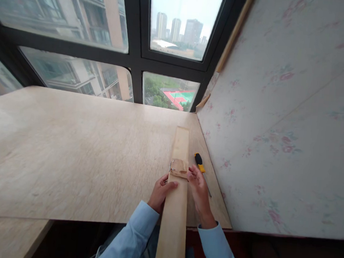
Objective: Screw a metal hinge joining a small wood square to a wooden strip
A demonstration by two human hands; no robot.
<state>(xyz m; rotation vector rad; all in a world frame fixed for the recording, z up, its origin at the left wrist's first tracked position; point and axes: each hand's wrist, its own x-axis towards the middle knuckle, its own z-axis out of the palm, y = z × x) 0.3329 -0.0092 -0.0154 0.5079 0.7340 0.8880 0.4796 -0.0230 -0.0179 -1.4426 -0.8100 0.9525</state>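
Observation:
A long pale wooden plank [174,221] lies on the marble-like ledge, running from near the window back over the front edge toward me. Across its top sits a short, darker piece of wood [179,165], with small metal bits along its left side that look like a hinge or screws. My left hand [161,191] grips the plank's left edge, thumb resting on top. At the right edge, my right hand [199,189] has loosely bent, parted fingers touching or close to the short piece's end. A black-and-yellow screwdriver [199,162] lies just beyond it, its shaft partly behind the hand.
The broad stone ledge [76,156] stretches left, with a lower slab [3,234] at front left. A flower-papered wall [280,134] bounds the right side. Dark-framed windows [137,61] stand behind. Below the ledge's front edge it is dark.

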